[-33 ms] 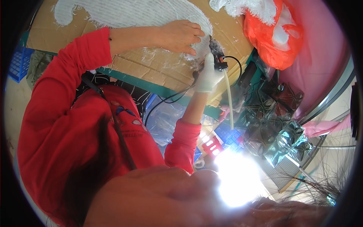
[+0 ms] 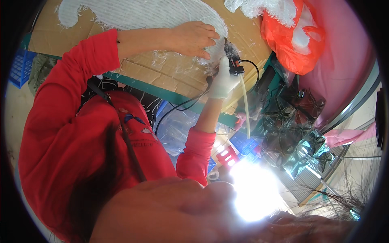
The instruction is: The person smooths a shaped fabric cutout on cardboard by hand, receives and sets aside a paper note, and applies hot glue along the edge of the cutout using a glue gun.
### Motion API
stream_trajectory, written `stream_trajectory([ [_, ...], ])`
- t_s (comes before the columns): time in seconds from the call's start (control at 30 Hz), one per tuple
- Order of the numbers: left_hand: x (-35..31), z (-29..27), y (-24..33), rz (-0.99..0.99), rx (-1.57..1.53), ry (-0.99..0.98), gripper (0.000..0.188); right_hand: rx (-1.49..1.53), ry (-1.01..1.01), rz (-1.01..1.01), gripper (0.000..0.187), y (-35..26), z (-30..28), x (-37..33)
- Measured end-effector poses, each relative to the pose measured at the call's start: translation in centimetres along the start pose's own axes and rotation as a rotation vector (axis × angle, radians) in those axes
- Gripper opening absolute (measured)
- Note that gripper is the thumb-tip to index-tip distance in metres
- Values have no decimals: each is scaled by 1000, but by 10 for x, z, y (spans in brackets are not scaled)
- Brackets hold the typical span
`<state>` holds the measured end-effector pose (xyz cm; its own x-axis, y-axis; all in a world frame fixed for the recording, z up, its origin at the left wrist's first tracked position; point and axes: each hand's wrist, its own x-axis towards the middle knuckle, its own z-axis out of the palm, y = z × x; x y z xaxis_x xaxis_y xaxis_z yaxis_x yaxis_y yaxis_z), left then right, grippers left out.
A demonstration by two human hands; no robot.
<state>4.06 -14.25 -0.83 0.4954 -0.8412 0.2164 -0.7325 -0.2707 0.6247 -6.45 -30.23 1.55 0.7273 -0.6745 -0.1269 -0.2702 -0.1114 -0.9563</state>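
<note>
A white ribbed textile piece [image 2: 150,16] with frayed edges lies over the cardboard-topped table [image 2: 170,75]. Bare and palm down, my left hand [image 2: 192,39] presses flat on its near right edge, fingers apart. My right hand [image 2: 223,81], in a white glove, is closed around a black handheld power tool [image 2: 235,65]. The tool's front end meets the right edge of the textile, and grey-white fluff clings there; its tip is hard to make out. A pale tube [image 2: 245,105] hangs down from the tool, and a black cable [image 2: 256,71] loops off beside it.
At the right a red plastic bag [image 2: 296,44] holds white scraps, beside pink sheeting [image 2: 344,48]. Dark shiny plastic packages [image 2: 291,121] are piled below it. A blue crate [image 2: 20,67] stands at the far left. Bright glare hides part of the lower right.
</note>
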Motion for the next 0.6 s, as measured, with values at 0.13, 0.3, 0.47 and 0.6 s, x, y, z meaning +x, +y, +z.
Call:
stream_trajectory([
  [0.13, -1, 2, -2, -1, -5, 10, 48, 11, -28, 96, 33, -9, -3, -4],
  [0.3, -1, 1, -2, 12, 1, 17, 47, -52, -11, 20, 33, -4, -11, -7],
  [0.47, -1, 3, -3, 17, 10, 40, 47, -106, -36, 23, 38, -5, -3, -1],
  [0.6, 1, 3, -3, 27, -12, 27, 48, -43, -4, 8, 44, 7, -8, 5],
])
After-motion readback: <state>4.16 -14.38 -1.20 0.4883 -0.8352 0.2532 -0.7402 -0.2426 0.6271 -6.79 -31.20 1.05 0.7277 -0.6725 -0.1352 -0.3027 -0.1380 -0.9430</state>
